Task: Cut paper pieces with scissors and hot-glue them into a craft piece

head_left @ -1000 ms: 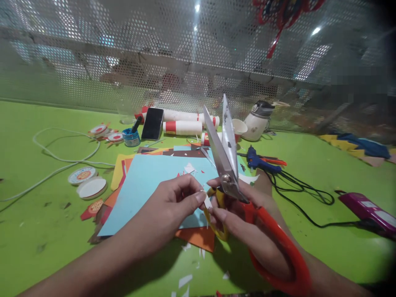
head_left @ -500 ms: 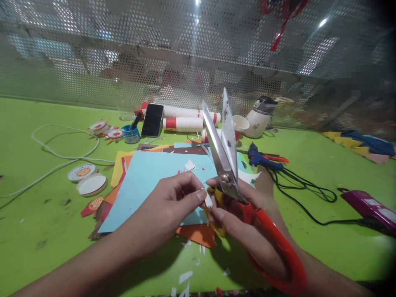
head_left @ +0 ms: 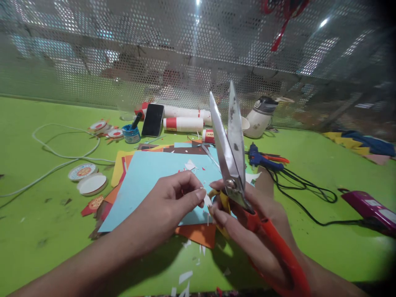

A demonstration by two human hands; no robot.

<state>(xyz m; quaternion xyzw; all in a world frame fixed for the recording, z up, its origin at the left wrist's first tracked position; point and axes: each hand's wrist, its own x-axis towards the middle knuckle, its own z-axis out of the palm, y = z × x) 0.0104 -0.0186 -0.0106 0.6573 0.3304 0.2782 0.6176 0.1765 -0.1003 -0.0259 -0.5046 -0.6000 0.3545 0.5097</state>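
Observation:
My left hand [head_left: 173, 200] pinches a small white paper piece [head_left: 207, 201] between thumb and fingertips; its lower end is cut into a fringe. My right hand [head_left: 256, 231] is wrapped round large red-handled scissors [head_left: 229, 152], whose blades point up and stand apart. A yellow loop [head_left: 225, 203] shows by the right fingertips; whether it belongs to the scissors I cannot tell. The right fingertips are close to the fringed end. Under both hands lies a light blue sheet [head_left: 139, 185] on a stack of coloured paper, with white scraps [head_left: 190, 165] on it.
Behind the paper are a blue paint jar [head_left: 131, 135], a phone [head_left: 152, 119], paper cups [head_left: 183, 124] and a jug [head_left: 260, 119]. A blue glue gun [head_left: 262, 159] with a black cord lies right. Paper discs [head_left: 92, 184] and a white cable [head_left: 62, 165] are left.
The scissors and my right hand have shifted slightly right, away from the white paper piece. My left hand stays almost where it was, still pinching the piece.

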